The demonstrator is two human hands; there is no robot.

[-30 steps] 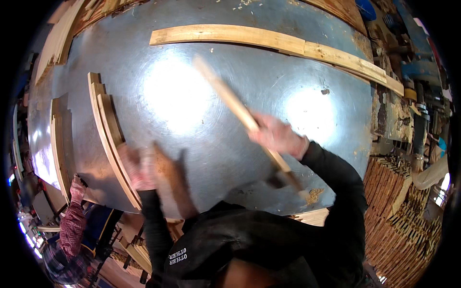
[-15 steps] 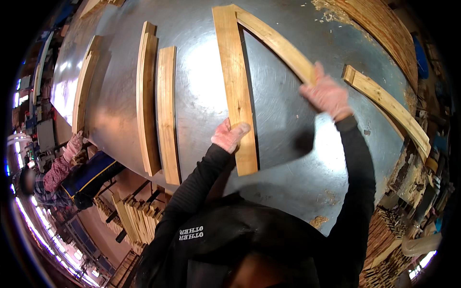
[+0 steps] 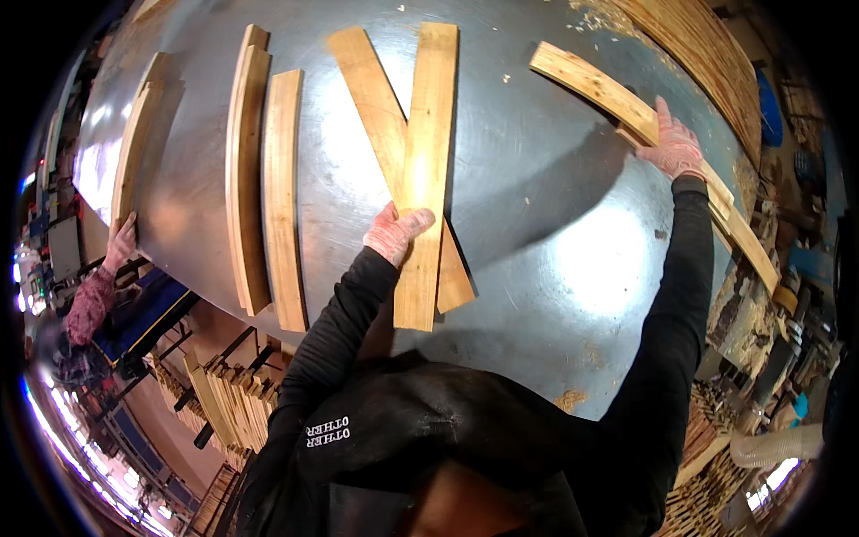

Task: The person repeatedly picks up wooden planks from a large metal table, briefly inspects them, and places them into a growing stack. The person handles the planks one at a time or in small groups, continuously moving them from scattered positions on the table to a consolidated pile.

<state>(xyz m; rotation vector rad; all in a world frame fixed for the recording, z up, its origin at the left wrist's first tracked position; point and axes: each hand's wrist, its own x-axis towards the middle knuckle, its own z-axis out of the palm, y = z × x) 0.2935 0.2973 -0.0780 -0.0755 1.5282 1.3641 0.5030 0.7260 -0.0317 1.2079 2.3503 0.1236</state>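
Note:
My left hand (image 3: 394,234), in a pinkish glove, grips the edge of a flat wooden plank (image 3: 432,116), thumb across its upper face and fingers partly hidden. That plank lies across a second plank (image 3: 369,98), which slants beneath it, so the two form a narrow X. Far out to the right, my gloved right hand (image 3: 676,148) rests over a long wooden board (image 3: 595,88). Its fingers reach along the board's far edge, and their undersides are hidden. Beneath and beyond this hand, more boards (image 3: 754,251) lie at the table's right edge.
Several planks (image 3: 284,197) stand in rows on the metal table (image 3: 510,259) to my left. Another person's gloved hand (image 3: 123,242) touches a board at the far left. Wood chips and a plywood sheet (image 3: 707,63) lie at the back right; stacked wood strips (image 3: 237,403) sit below left.
My right hand has moved right and away, from a slanting board near the middle to a board at the right. Under my left hand, two crossed planks show where one showed before.

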